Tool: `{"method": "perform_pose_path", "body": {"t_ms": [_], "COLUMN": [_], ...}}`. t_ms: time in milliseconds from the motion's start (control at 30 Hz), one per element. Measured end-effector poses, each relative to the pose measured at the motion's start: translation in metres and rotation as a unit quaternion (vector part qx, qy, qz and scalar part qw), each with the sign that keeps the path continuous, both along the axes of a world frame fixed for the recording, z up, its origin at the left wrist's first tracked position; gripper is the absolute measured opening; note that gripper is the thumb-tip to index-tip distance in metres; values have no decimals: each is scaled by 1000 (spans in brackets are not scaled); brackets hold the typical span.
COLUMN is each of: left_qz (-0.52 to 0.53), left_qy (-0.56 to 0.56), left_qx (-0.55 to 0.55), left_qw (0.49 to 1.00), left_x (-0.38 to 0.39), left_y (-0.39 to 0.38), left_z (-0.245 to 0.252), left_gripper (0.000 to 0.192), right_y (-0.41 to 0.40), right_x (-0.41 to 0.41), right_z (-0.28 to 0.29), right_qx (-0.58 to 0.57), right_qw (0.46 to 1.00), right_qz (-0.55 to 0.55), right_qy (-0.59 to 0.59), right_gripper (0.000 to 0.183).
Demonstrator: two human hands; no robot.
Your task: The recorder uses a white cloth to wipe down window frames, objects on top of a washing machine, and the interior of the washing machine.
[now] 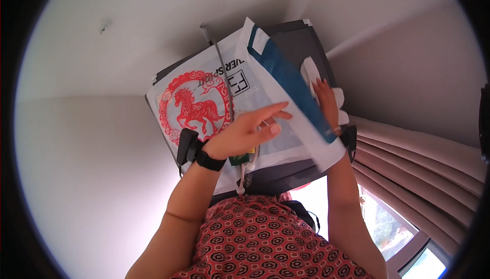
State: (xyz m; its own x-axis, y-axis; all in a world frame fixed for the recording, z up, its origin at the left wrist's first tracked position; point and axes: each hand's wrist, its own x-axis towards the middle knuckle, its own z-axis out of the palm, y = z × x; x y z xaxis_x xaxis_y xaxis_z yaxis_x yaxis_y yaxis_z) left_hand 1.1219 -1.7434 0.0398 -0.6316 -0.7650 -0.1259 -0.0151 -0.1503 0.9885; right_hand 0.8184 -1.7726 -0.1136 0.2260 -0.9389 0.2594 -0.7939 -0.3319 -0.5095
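Observation:
A large white plastic bag (268, 87) with a red horse print and a blue band lies over a dark grey board or box top (294, 43). My left hand (260, 126) is above the bag's middle, its fingers spread and apparently holding nothing. My right hand (327, 103) rests at the right side, fingers over white pieces (312, 74) whose material I cannot tell. The bag's blue-banded edge is raised and passes over my right wrist. Below my left hand lie a dark green tag (239, 159) and a white cord (254, 158).
A thin grey cable (224, 72) crosses the bag from a rod-like piece at the top. Pinkish curtains (413, 160) hang at the right, beside a window (390, 225). Pale walls surround the dark surface.

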Motion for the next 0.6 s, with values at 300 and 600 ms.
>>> {"method": "perform_pose_path", "body": {"t_ms": [300, 600], "left_qz": [41, 97], "left_qy": [-308, -428], "left_qx": [-330, -460], "left_qw": [892, 772], "left_x": [-15, -51], "left_y": [50, 101], "left_z": [-39, -89], "left_gripper": [50, 54], "right_y": [-107, 37], "right_x": [3, -37], "right_z": [-15, -18], "right_qx": [-33, 10], "right_qw": [993, 971], "right_qz": [0, -182], "right_qy": [110, 156], "right_gripper": [53, 60]}}
